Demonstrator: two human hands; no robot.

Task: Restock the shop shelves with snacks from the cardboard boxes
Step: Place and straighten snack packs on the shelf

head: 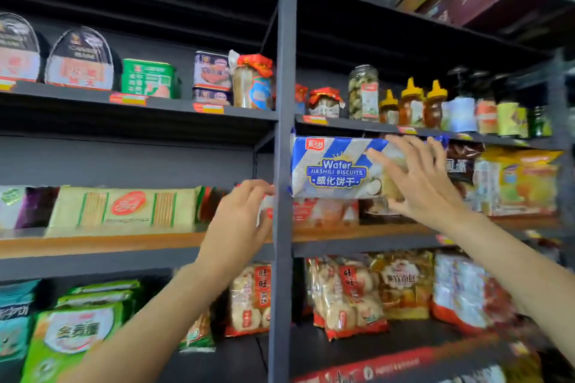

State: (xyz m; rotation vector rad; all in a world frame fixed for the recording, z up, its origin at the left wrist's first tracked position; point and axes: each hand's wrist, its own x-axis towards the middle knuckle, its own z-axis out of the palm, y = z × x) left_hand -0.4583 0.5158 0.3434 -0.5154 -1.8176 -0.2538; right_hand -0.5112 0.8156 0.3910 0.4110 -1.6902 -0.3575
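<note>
The person is pushing a blue and white plastic pack of wafer biscuits (336, 166) onto the middle shelf with the orange wooden edge (357, 232), just right of the grey metal upright post (283, 165). The pack is sitting on top of some red and white snack packs (323, 211), not flat on the shelf itself. The right hand (417, 180) is lying flat against the right end of the pack, its fingers (401, 146) spread wide and straight — pressing, not gripping. The left hand (241, 214) is curling its fingers around something small, red and white, by the post; I cannot tell what it is.

What could go wrong? The wafer pack is resting on soft, lumpy packs, so it could be sliding forward and falling off once the hand is leaving. A hard push could be crushing the wafers inside, or squashing the packs under it. The pack is also sitting close under the shelf of glass jars and yellow-capped squeeze bottles (410, 102), so a bump upward might be shaking them.

No cardboard box is showing here. The shelves are holding the goods: tins and jars above, bags of rice crackers (348, 295) below.
</note>
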